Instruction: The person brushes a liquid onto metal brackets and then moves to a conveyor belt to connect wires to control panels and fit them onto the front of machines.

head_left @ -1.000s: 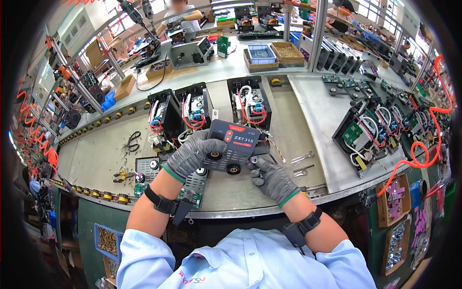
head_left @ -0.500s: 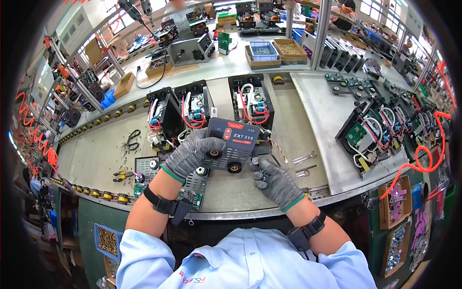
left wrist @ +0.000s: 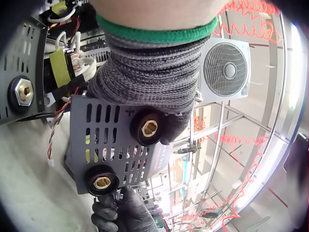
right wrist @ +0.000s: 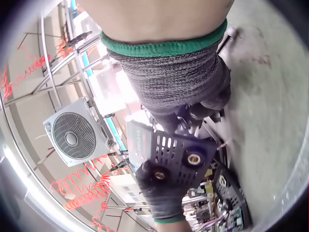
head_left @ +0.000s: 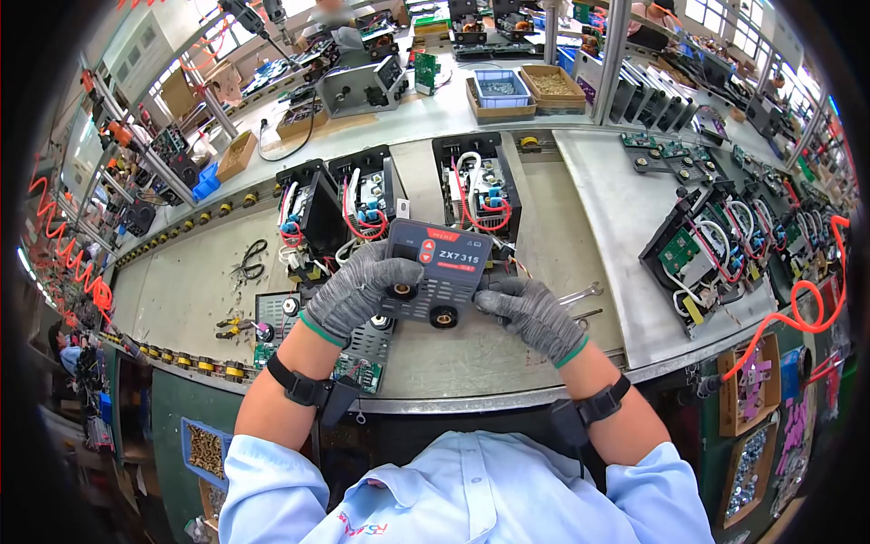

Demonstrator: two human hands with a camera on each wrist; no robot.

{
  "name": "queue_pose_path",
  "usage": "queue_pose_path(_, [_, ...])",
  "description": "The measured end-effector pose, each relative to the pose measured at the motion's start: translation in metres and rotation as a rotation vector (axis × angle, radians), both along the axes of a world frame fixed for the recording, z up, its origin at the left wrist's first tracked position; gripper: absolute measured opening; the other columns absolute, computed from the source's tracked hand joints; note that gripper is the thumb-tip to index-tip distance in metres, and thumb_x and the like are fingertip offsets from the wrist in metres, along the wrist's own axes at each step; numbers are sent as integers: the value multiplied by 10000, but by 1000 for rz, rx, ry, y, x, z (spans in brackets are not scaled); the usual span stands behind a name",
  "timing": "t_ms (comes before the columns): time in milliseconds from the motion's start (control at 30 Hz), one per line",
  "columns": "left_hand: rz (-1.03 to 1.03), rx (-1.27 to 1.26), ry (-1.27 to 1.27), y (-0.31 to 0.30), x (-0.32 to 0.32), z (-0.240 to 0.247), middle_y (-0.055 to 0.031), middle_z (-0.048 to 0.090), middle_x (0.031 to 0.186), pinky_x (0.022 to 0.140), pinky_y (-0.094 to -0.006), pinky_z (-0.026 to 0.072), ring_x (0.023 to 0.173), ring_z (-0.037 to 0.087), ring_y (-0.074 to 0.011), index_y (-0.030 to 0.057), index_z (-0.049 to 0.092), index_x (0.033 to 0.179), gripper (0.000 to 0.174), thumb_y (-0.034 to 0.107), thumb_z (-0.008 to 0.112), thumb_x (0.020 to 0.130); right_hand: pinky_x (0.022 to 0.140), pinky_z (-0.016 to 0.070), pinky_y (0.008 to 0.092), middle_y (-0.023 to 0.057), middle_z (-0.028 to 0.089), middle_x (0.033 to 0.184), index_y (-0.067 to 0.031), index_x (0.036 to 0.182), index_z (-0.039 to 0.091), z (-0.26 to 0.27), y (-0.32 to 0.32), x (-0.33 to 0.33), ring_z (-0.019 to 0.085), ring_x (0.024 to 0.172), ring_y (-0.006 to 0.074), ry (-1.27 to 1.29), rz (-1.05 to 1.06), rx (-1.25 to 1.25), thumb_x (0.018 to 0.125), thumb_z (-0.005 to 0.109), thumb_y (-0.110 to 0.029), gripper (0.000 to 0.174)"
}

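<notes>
My gloved left hand [head_left: 358, 288] grips the dark grey front panel [head_left: 441, 257], marked ZX7 315, by its left side, thumb across its face. The panel is held tilted above the bench, with slots and two round black sockets with brass centres; the lower socket [left wrist: 102, 181] faces out in the left wrist view. At the panel's lower right edge, my gloved right hand [head_left: 530, 315] has thumb and fingers together around a small round piece [left wrist: 118, 195], mostly hidden by the fingers. Its curled fingers [right wrist: 205, 108] are close against the panel's edge in the right wrist view.
Behind the panel stand open black chassis [head_left: 478, 186] with red and white wires. Another slotted panel [head_left: 370, 343] lies under my left forearm. Wrenches [head_left: 580, 295] lie to the right, yellow-handled pliers [head_left: 234, 328] to the left. More wired units [head_left: 693, 245] stand on the right-hand sheet.
My right hand has moved up and right to the panel's edge; the small round piece that showed at its fingertips is now mostly hidden. The left hand still holds the panel.
</notes>
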State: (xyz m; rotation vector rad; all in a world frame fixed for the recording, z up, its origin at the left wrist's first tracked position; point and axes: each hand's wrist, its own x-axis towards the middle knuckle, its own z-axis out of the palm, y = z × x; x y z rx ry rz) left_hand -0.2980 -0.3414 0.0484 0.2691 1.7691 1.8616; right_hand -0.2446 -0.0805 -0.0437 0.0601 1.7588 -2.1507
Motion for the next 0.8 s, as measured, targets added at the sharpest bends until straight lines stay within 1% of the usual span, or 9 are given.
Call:
queue_pose_path(33, [6,-14,-13,0,1,0,-41,691,1100,817,-286,535,935,644,-127,20,625,1241,543,266,774,780,612,469,218,-26,639,791,-31,1100,723,0,3,-5,569,710,47,128,61,139,902,771,-322,355])
queue_pose_path(167, [73,175,-132,12,1,-25,-70,706,1119,884,-330,569,987,688,-175,27,624,1251,529,278,774,810,625,469,231,-3,667,841,-6,1126,723,-1,6,-13,563,689,55,121,152,214,887,784,-298,383])
queue_pose_path(233, [134,261,-309,19,4,-34,-101,716,1134,946,-385,578,1023,712,-228,40,620,1269,509,291,768,851,618,457,229,-18,653,850,10,1144,710,-13,1,-9,553,714,70,51,95,21,918,764,-285,376])
queue_pose_path(267, [141,295,-336,23,5,-33,-113,721,1133,938,-413,587,1007,719,-242,44,623,1264,475,291,757,882,618,457,229,-18,653,850,10,1144,710,-16,-2,-4,553,714,70,44,113,25,918,764,-285,376])
queue_pose_path(333, [197,316,-353,25,5,-36,-113,720,1134,933,-420,591,1009,718,-242,43,625,1253,456,282,753,886,570,459,220,-7,657,879,5,1173,687,-19,-5,4,571,717,71,-144,-32,-248,942,739,-291,380])
queue_pose_path(567, [320,244,-359,33,5,-44,-109,703,1109,884,-427,611,966,716,-241,58,612,1247,441,302,740,904,520,445,214,27,676,925,-16,1187,659,-31,-4,4,595,718,87,-151,-2,-401,956,718,-297,368])
queue_pose_path(667, [316,235,-354,33,-3,-55,-119,701,1105,885,-450,606,992,707,-253,56,611,1238,448,330,735,906,534,445,220,24,674,982,-32,1228,635,-31,-7,7,602,761,95,-157,-23,-466,965,707,-288,375])
queue_pose_path(733, [331,223,-380,34,-2,-55,-122,701,1108,892,-459,601,1003,703,-257,54,613,1236,450,334,733,906,573,460,233,8,631,1039,-56,1294,604,-26,-11,14,554,797,73,-148,-45,-626,958,693,-226,387])
queue_pose_path(800, [348,229,-391,35,1,-52,-131,700,1137,913,-478,589,1030,696,-267,44,607,1258,479,341,731,903,611,493,267,27,655,1058,-61,1252,628,-36,-9,15,597,839,109,-150,-11,-688,922,720,-198,368])
